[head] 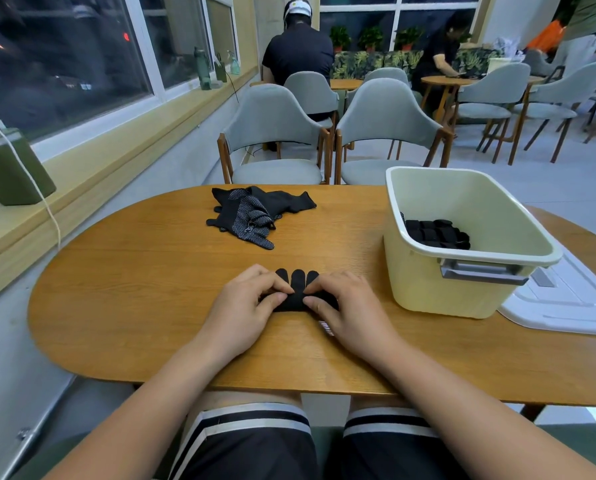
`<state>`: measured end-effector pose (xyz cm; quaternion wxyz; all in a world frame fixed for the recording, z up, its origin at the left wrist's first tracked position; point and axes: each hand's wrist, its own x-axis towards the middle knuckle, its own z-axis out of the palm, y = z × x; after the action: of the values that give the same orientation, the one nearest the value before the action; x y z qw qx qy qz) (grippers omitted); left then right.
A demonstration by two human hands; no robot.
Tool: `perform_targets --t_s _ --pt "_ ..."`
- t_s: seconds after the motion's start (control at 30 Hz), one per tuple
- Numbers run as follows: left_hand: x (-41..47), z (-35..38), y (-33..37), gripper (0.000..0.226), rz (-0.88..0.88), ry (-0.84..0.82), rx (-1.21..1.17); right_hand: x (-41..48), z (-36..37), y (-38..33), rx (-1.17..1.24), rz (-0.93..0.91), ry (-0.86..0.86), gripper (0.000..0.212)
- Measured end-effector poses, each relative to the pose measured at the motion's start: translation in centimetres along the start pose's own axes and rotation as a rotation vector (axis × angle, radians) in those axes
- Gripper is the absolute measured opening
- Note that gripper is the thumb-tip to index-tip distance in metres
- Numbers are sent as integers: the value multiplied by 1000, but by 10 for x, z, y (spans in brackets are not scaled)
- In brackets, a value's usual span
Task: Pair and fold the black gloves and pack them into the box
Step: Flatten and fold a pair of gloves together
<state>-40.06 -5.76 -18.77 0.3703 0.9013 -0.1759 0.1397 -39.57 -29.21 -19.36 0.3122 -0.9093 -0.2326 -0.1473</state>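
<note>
Glove pair [298, 294] is held pinched on tabletop [144, 306] by left hand [243, 306] and right hand [347, 306]. Fold should be kept square and pressed flat before transfer to box [428, 292].

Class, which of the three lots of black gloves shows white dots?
The loose heap of gloves across the table; it alone shows white dots. The pair held by the left hand and right hand and the folded gloves in the box look plain black.
</note>
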Motion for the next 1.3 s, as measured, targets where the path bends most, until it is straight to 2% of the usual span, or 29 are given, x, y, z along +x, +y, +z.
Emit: perform_targets --t_s 0.2,0.33,0.5,0.67,0.8,0.97,1.13,1.3 --pt "1 6 2 13 223 113 366 7 10 7 -51 36 78 16" --pt "-2 5 1 24 332 105 426 16 13 9 -208 3 73 28" --pt "4 -2 -2 32 270 24 434 31 13 13 -268 -12 62 30" --pt "14 -3 -4 26 227 4 433 35 15 9 -300 -47 69 27" --pt "23 -4 -7 25 184 -20 407 27 13 6 -324 -202 107 12" --pt "37 -5 -14 26 128 -66 330 17 8 4 -377 -317 96 20" --pt "47 -5 -22 25 68 -104 250 19 1 16 -264 -196 71 25" --pt "56 -1 -23 27 54 -121 344 26 -3 16 -247 -151 65 18"
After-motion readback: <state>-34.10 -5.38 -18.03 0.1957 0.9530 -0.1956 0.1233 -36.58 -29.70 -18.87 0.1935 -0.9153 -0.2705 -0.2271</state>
